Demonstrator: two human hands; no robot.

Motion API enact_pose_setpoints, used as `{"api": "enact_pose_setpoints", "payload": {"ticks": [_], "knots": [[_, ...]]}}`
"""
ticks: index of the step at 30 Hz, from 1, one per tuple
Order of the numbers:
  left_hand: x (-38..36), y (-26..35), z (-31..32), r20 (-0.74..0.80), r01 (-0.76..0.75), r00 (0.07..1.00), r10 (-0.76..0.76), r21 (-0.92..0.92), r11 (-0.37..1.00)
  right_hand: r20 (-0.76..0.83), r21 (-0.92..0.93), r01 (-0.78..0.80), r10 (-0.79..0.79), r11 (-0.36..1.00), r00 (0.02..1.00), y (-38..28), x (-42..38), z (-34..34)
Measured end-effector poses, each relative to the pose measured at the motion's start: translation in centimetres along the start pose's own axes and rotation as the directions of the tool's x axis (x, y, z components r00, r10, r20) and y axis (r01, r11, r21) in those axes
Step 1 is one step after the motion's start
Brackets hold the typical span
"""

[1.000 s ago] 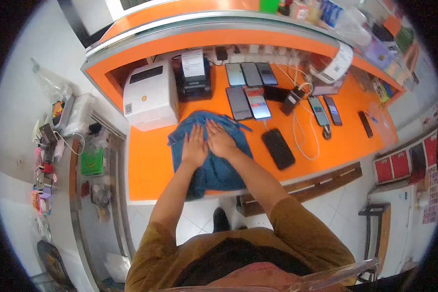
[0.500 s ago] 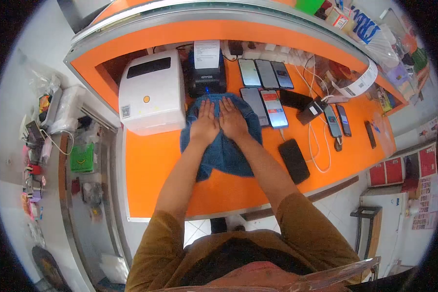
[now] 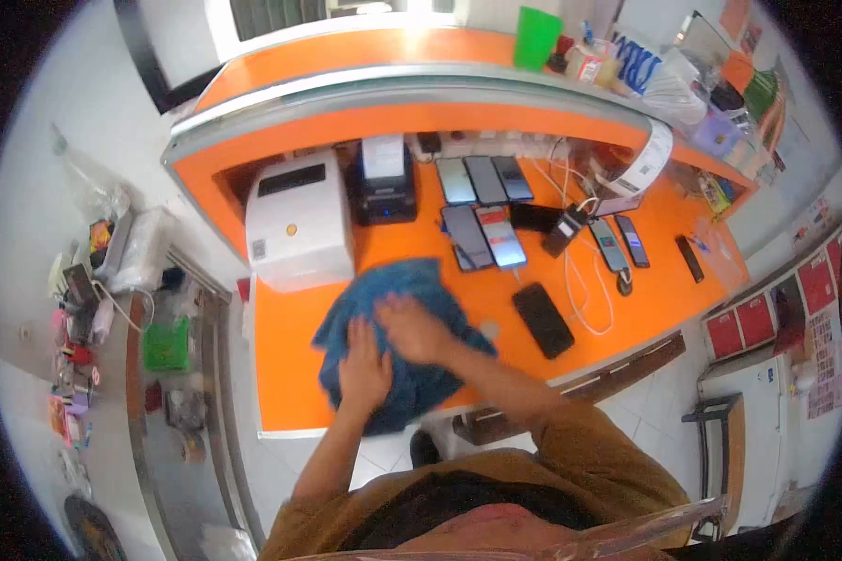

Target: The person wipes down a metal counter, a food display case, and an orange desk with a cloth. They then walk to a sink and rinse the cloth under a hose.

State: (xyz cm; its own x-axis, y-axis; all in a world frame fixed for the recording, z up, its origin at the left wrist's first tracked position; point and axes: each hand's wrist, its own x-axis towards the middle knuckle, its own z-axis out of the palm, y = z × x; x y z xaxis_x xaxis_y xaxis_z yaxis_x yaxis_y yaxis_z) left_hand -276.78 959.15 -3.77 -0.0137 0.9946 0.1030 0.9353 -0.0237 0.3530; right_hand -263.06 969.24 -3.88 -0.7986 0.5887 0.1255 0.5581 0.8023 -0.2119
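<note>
- Cloth, blue, bunched, at the surface's near-left part, one fold reaching the near edge; garment or plain piece, cannot tell.
- Left hand: palm down on the cloth, fingers extended, gripping nothing.
- Right hand: laid on the cloth farther in, blurred, fingers extended, no hold taken.
- Hazard, judged: a drag past the near edge could let the cloth slide off; a wide sweep rightward could knock the black smartphone lying near that edge.
- Surface: orange desktop, pale trim along the near edge.
- Other smartphones: several, in rows toward the rear edge.
- Label printer: white, far-left corner; black receipt printer beside it.
- Room: white refrigerator beyond the right edge; green cup on the orange ledge above the rear edge.
</note>
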Motion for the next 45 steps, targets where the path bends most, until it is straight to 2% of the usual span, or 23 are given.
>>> {"api": "enact_pose_setpoints", "payload": {"ticks": [2, 3, 6, 9, 11, 12, 13, 16, 19, 22, 23, 26, 28, 29, 30, 32, 36, 40, 45], "knots": [[-4.5, -0.3, -0.8, 0.018, 0.093, 0.995, -0.094, 0.037, 0.995, -0.006, 0.09, 0.094, -0.094, 0.992, 0.996, -3.9, -1.8, 0.4], [-6.1, 0.3, -1.6, 0.039, 0.128, 0.991, -0.128, -0.001, 0.992, -0.033, 0.144, 0.148, -0.145, 0.978, 0.989, -5.3, -2.7, 0.7], [-8.4, 1.7, -0.5, 0.036, 0.111, 0.992, -0.119, 0.171, 0.979, -0.101, 0.228, 0.145, -0.125, 0.963, 0.987, -7.1, -4.7, 2.6], [-8.8, 4.7, 0.8, 0.068, 0.048, 0.996, -0.059, 0.157, 0.986, -0.064, 0.271, 0.061, -0.046, 0.961, 0.997, -6.4, -7.9, 2.8], [-9.0, 7.4, 2.1, 0.146, 0.027, 0.988, -0.051, 0.161, 0.987, -0.05, 0.264, 0.029, -0.016, 0.964, 0.999, -4.7, -11.2, 2.7], [-8.9, 9.1, 2.7, 0.162, -0.01, 0.987, -0.012, 0.134, 0.991, -0.041, 0.261, 0.019, -0.009, 0.965, 0.999, -3.6, -13.3, 2.3], [-8.8, 11.0, 3.4, 0.173, -0.041, 0.985, 0.022, 0.106, 0.993, 0.038, 0.226, -0.007, -0.001, 0.974, 0.999, -2.6, -15.2, -0.1], [-8.1, 17.2, 5.5, 0.206, -0.139, 0.971, 0.123, 0.07, 0.988, 0.08, 0.271, -0.11, 0.092, 0.956, 0.993, 1.9, -21.4, -2.2], [-7.1, 22.9, 8.7, 0.162, -0.27, 0.954, 0.252, 0.102, 0.958, 0.069, 0.137, 0.011, -0.021, 0.991, 0.997, 7.5, -27.4, -4.6], [-4.7, 27.5, 11.3, 0.155, -0.271, 0.953, 0.259, 0.066, 0.96, 0.008, 0.149, 0.135, -0.138, 0.98, 0.99, 13.5, -31.1, -6.4], [-3.7, 28.7, 11.7, 0.155, -0.289, 0.95, 0.271, 0.105, 0.952, -0.042, 0.213, 0.16, -0.155, 0.964, 0.987, 15.5, -31.8, -6.1], [-0.6, 31.4, 13.1, 0.141, -0.272, 0.956, 0.257, 0.102, 0.957, -0.119, 0.197, 0.227, -0.207, 0.954, 0.971, 20.3, -32.5, -6.6], [1.8, 32.5, 13.7, 0.103, -0.238, 0.968, 0.228, 0.095, 0.967, -0.167, 0.303, 0.173, -0.127, 0.937, 0.978, 22.2, -31.7, -7.5], [2.9, 32.6, 14.1, 0.09, -0.226, 0.973, 0.215, 0.149, 0.963, -0.228, 0.281, 0.176, -0.112, 0.943, 0.967, 23.1, -31.0, -6.7], [3.8, 32.7, 14.6, 0.069, -0.213, 0.977, 0.203, 0.197, 0.957, -0.285, 0.251, 0.176, -0.101, 0.952, 0.953, 23.9, -30.3, -5.8], [5.5, 32.8, 14.9, 0.057, -0.166, 0.986, 0.158, 0.204, 0.965, -0.274, 0.219, 0.105, -0.042, 0.97, 0.961, 23.9, -29.2, -5.9], [3.7, 34.5, 15.3, 0.048, -0.092, 0.996, 0.081, 0.296, 0.951, -0.287, 0.15, 0.056, -0.01, 0.987, 0.958, 22.5, -31.0, -6.2], [-1.0, 37.6, 16.1, 0.063, -0.169, 0.985, 0.159, 0.246, 0.954, -0.233, 0.139, 0.056, -0.023, 0.989, 0.972, 20.8, -36.9, -7.3], [-3.6, 44.7, 18.5, 0.057, -0.167, 0.986, 0.159, 0.181, 0.969, -0.215, 0.209, 0.019, 0.027, 0.978, 0.976, 22.2, -44.1, -9.3]]}}
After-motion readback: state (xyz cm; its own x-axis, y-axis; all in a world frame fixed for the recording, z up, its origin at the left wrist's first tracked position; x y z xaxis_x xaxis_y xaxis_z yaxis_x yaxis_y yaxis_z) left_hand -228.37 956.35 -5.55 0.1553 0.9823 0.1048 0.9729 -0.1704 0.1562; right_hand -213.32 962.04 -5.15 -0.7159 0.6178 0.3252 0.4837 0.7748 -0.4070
